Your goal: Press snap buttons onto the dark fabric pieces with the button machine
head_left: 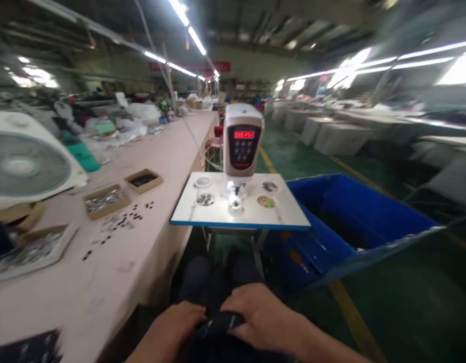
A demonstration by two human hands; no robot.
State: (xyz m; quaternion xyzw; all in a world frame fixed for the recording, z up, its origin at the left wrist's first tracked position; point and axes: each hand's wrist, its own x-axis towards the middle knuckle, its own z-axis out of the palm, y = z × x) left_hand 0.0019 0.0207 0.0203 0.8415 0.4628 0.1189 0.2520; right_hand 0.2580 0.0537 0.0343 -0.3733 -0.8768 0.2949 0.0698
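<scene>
Low in the view, over the lap, my right hand [261, 315] is closed on a dark piece of cloth [220, 322], its edge between thumb and fingers. My left hand [176, 325] lies at the left side of the same cloth with fingers curled over it; its thumb is hidden. The cloth blends into the dark clothing, so its outline is hard to make out. Ahead of both hands stands a white machine [243, 146] with a lit red display, on a small white table [251, 219] with round cut-outs holding small parts.
On the left, a long table [161, 166] carries a white fan [24, 156], a cardboard box of metal pieces [108, 201], a smaller box with dark pieces [143, 180] and scattered black bits [123, 220]. A large blue bin [304, 257] stands right of the machine table.
</scene>
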